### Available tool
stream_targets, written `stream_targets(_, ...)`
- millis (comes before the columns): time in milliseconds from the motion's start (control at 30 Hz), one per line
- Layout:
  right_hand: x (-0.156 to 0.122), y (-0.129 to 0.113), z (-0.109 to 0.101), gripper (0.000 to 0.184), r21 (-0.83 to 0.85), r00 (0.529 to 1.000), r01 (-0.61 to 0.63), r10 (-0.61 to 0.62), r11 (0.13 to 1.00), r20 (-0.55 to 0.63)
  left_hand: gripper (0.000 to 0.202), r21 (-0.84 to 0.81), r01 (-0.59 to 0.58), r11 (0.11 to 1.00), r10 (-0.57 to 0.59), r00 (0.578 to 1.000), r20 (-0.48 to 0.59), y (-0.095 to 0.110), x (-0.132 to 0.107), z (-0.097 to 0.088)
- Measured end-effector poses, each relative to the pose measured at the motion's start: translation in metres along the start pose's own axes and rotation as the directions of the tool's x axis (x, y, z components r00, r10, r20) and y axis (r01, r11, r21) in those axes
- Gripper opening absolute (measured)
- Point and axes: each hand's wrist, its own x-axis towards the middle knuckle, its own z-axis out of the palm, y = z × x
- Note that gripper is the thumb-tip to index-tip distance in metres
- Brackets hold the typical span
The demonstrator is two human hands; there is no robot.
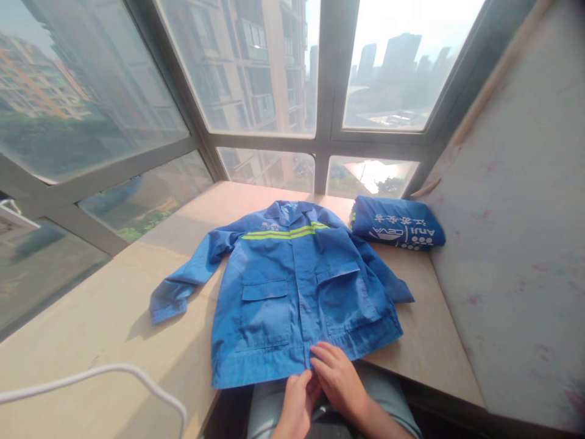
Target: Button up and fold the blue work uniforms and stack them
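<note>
A blue work jacket (269,262) lies front side up with its collar toward the window and its sleeves spread to both sides. Yellow-green reflective strips cross its chest, and two flap pockets show below. At the middle of the bottom hem, my left hand (298,399) pinches the edge of the front opening. My right hand (336,375) is beside it, fingers bent over the same hem. The fingertips of both hands meet there and partly hide the cloth between them.
A folded blue garment (395,222) with white lettering rests at the back right against the wall (516,231). A white cable (114,369) curves over the wooden ledge (109,305) at front left. Window frames (265,143) border the ledge's far side.
</note>
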Motion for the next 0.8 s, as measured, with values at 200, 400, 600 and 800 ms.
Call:
stream_targets(200,-0.003,-0.003,-0.005,0.026,0.072,1.000,-0.029,0.029,0.997,0.000,0.020,-0.011,0.122,0.992,-0.122,0.993,-0.005,0.004,0.002,0.001)
stream_targets(400,0.003,0.015,-0.019,0.025,0.137,0.999,-0.048,0.044,0.989,0.027,0.010,0.055,0.044,0.998,-0.040,0.997,-0.073,-0.002,0.010,-0.005)
stream_targets(600,0.032,0.069,-0.049,0.036,-0.058,0.982,-0.173,0.167,0.983,-0.085,0.018,0.037,0.017,0.999,-0.013,0.993,-0.117,0.002,0.004,-0.004)
stream_targets(800,0.011,0.130,-0.082,0.061,-0.109,0.942,-0.252,0.218,0.962,-0.255,0.021,-0.033,-0.018,0.999,0.014,0.994,-0.113,0.008,0.001,0.003)
